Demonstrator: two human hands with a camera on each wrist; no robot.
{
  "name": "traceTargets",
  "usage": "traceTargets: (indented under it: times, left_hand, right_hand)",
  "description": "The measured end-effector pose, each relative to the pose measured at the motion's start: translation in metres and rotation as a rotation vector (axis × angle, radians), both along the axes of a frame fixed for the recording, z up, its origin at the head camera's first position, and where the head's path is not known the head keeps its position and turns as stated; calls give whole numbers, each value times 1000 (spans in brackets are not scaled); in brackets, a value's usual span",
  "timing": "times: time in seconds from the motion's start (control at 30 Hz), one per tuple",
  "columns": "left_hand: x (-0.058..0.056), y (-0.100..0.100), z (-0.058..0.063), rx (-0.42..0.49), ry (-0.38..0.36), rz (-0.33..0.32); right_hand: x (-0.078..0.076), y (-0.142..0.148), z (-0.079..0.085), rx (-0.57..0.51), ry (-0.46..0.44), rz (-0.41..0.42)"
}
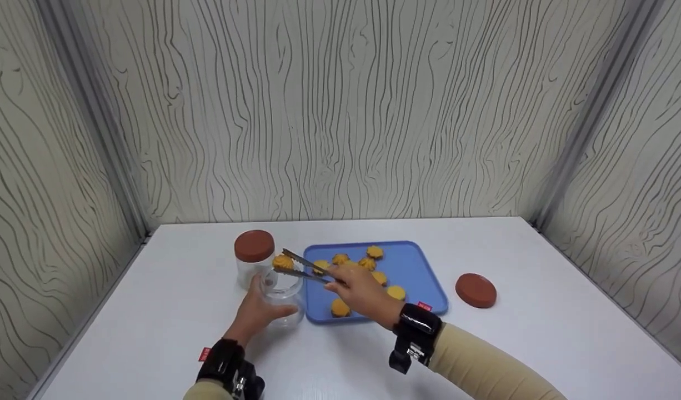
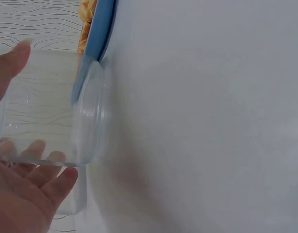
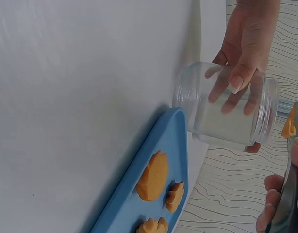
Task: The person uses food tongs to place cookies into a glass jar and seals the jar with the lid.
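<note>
My left hand (image 1: 251, 312) holds an open clear jar (image 3: 217, 121), fingers on one side and thumb on the other. The jar stands upright on the table and looks empty in the right wrist view. In my right hand (image 1: 365, 290) is a pair of metal tongs (image 1: 308, 263). Their tips pinch an orange-yellow swirled cookie (image 1: 283, 262), which is over the jar's mouth in the head view. Beside the jar lies a blue tray (image 1: 415, 269) with several similar cookies, among them a round one (image 1: 340, 308) near its front edge.
A second clear jar with a reddish-brown lid (image 1: 254, 246) stands behind my left hand. A loose lid (image 1: 476, 290) of the same colour lies right of the tray. Wood-patterned panels (image 1: 340, 111) enclose the white table (image 1: 329, 361) at the back and sides.
</note>
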State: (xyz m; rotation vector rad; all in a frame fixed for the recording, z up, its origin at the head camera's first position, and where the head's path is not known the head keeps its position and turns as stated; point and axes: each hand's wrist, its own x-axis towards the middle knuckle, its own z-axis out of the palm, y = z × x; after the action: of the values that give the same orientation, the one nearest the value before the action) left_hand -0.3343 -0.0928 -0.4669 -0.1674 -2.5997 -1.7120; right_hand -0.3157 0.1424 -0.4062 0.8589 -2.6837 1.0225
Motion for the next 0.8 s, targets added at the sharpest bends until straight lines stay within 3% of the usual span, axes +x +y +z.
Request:
traceTargets:
  times: [0.27, 0.8]
  left_hand:
    - [-2, -1, -2, 4, 24, -8]
    - [-2, -1, -1, 10, -35, -7]
  right_hand:
    - [-1, -3, -3, -11, -25, -18]
    - [-3, -6, -3, -15, -92, -44]
